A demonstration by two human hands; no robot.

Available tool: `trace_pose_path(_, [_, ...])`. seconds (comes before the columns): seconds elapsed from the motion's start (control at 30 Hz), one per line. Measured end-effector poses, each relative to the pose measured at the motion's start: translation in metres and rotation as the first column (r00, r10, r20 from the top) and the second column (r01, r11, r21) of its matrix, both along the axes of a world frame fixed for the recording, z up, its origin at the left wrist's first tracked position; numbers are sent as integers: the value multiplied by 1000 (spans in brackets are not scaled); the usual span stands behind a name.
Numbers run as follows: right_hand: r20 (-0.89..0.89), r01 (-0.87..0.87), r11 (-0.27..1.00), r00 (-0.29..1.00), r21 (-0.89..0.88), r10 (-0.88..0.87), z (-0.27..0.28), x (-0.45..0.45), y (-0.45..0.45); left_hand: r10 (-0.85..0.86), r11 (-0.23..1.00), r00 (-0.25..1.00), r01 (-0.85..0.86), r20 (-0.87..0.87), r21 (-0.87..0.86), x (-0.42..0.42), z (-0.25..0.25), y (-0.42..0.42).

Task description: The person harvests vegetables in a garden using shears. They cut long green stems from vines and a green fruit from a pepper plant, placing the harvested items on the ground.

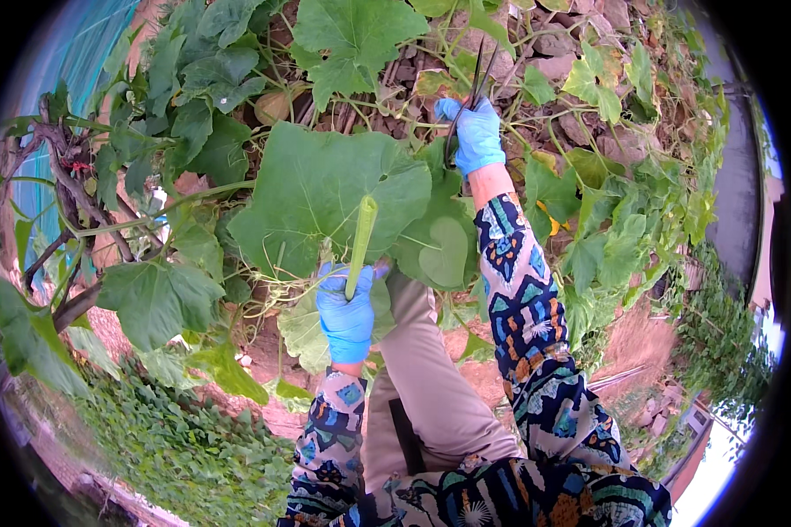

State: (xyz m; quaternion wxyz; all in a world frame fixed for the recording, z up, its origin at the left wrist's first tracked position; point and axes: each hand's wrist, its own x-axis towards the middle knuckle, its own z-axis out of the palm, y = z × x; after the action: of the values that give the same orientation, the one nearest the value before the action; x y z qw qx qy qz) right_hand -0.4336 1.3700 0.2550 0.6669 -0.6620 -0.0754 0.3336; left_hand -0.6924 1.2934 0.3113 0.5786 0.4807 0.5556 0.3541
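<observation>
My left hand [345,323], in a blue glove, grips a thick green plant stalk [360,247] with a cut-looking upper end, along with thin curling tendrils [283,290]. Just beyond it spreads a large broad squash-type leaf [323,178]; a paler rounded leaf [443,253] lies to its right. My right hand [481,138], gloved too, is closed around a pair of dark scissors [480,72]. Their slim blades point away from me, slightly apart, among the vine stems over the stones. A yellowing leaf [435,83] is near the blades.
Stones [557,66] lie under the vines at the far side. A round tan gourd or squash [272,107] sits half hidden among leaves. At left stands a gnarled woody trunk [72,178] before blue-green netting [82,59]. Low leafy plants [178,435] cover the lower left.
</observation>
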Motion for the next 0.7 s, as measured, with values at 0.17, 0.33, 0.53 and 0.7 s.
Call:
trace_pose_path(0.17, [-126, 91, 994, 987, -66, -99, -22, 22, 14, 127, 991, 990, -129, -60, -28, -9, -4, 7])
trace_pose_path(0.33, [-432, 333, 912, 804, -240, -408, -76, 39, -8, 248, 969, 968, -247, 24, -28, -3, -13, 35])
trace_pose_path(0.53, [-492, 440, 842, 684, -312, -539, -109, 26, -14, 325, 945, 946, -324, 7, -44, 2, -18, 42])
trace_pose_path(0.7, [-296, 25, 971, 950, -237, -97, -74, 5, -5, 356, 932, 934, -355, 8, -77, 0, -22, 57])
